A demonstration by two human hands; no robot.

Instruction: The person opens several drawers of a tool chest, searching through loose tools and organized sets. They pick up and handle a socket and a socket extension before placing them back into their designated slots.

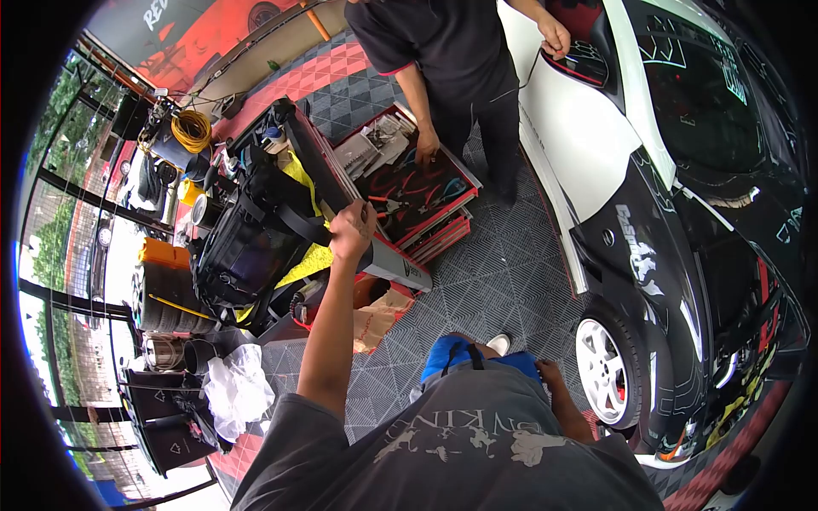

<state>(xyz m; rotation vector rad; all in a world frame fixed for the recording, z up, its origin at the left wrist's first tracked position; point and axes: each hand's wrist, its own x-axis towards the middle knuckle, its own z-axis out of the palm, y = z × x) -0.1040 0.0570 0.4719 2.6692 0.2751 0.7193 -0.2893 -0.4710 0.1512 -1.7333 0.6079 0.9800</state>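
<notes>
My left hand (pixel 354 230) is raised over the corner of the tool cart (pixel 400 266), fingers curled closed. The black strap (pixel 300 223) of a large black bag (pixel 247 243) runs up to its fingers, and the hand appears closed on it. Yellow cloth (pixel 307 264) lies under the bag. My right hand (pixel 550 372) hangs low beside my blue shorts (pixel 447 353); its fingers are too small and partly hidden to read. Across the cart, another person's hand (pixel 428 145) reaches into an open drawer (pixel 409 183) holding pliers. That person's other hand (pixel 555 40) holds a thin dark cable (pixel 521 83).
A white and black car (pixel 579 128) stands on the right, its front wheel (pixel 607 366) near me. A paper bag (pixel 379 319) sits on the cart's lower level. At left are stacked tires (pixel 162 298), a white plastic bag (pixel 239 392) and a coiled yellow hose (pixel 192 130).
</notes>
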